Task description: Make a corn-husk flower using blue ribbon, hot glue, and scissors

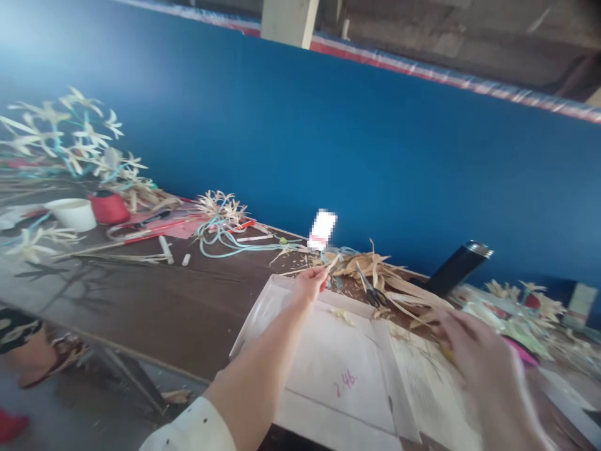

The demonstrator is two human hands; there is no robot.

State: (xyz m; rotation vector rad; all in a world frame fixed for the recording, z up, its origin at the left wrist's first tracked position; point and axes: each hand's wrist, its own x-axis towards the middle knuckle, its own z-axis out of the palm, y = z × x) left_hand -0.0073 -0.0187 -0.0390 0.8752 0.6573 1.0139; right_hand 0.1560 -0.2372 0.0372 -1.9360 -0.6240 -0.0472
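My left hand (310, 283) reaches forward over a flattened white cardboard sheet (338, 357) and pinches a thin pale straw strip (328, 266) at the edge of a heap of dried husk strips (375, 266). My right hand (474, 351) is blurred by motion over the right part of the cardboard, fingers curled near loose husk pieces; what it holds, if anything, I cannot make out. Black-handled scissors (373, 291) lie between the two hands.
The long dark table (164, 300) carries straw flowers (70, 141), a white bowl (72, 213), a red spool (109, 207), light blue ribbon (225, 241) and a dark flask (457, 266). A blue wall panel stands behind. Another person's leg (28, 351) shows at lower left.
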